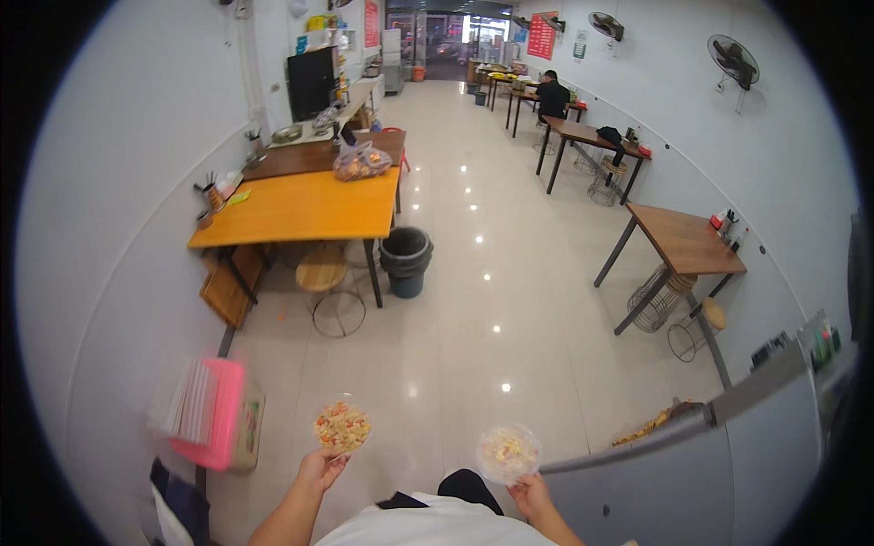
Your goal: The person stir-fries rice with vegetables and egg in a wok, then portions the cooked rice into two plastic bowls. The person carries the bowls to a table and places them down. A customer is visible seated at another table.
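Observation:
My left hand [323,468] grips the near edge of a clear plastic bowl [371,440] that holds fried rice [341,424] with orange and red bits. In my right hand [529,493] is a second round plastic bowl [489,474], its rim pinched at the near right. Pale rice [509,447] with yellow and pink bits shows in it, perhaps through a lid; I cannot tell. Both bowls are held apart in front of my body, above the tiled floor [437,355].
At left stand a pink-lidded box [229,416], a yellow-topped table [307,208] with a plastic bag [362,162], a wooden stool [322,270] and a black-lined bin [405,263]. Wooden tables [689,239] line the right wall; a seated person [552,95] is farther back. A grey counter [635,478] is close at right.

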`<state>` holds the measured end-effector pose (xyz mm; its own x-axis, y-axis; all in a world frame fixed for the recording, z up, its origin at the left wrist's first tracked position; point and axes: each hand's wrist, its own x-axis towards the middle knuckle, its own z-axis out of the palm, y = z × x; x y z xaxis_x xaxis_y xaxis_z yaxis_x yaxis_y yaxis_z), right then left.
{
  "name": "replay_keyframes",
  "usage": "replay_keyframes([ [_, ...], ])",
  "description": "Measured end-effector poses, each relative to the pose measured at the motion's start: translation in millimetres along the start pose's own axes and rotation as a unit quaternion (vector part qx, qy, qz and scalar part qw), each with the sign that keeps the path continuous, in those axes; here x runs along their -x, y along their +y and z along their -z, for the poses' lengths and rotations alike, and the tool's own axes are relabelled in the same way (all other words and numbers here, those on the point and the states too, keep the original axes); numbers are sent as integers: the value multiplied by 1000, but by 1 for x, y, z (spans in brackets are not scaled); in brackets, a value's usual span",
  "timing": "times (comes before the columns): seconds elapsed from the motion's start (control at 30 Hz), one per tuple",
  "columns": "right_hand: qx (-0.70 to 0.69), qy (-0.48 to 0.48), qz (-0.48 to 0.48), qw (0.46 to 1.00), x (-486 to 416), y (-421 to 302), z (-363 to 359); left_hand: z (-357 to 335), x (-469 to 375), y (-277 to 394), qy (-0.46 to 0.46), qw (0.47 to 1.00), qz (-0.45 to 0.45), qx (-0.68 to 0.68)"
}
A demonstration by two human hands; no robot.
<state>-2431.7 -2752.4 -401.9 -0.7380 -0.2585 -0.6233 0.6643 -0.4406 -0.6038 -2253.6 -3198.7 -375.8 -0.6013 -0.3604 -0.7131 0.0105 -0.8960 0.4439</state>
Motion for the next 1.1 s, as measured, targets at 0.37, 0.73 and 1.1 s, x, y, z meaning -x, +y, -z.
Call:
replay_keyframes([
  [0.37,-31,51,28,998,-286,-195,-89,-302,-273,95,-58,994,97,7],
  [0.73,-82,26,-53,995,-632,-380,-287,-513,-529,182,0,992,124,-10],
  [1.1,-90,87,-89,988,-908,-532,-452,-782,-786,322,-42,997,62,36],
])
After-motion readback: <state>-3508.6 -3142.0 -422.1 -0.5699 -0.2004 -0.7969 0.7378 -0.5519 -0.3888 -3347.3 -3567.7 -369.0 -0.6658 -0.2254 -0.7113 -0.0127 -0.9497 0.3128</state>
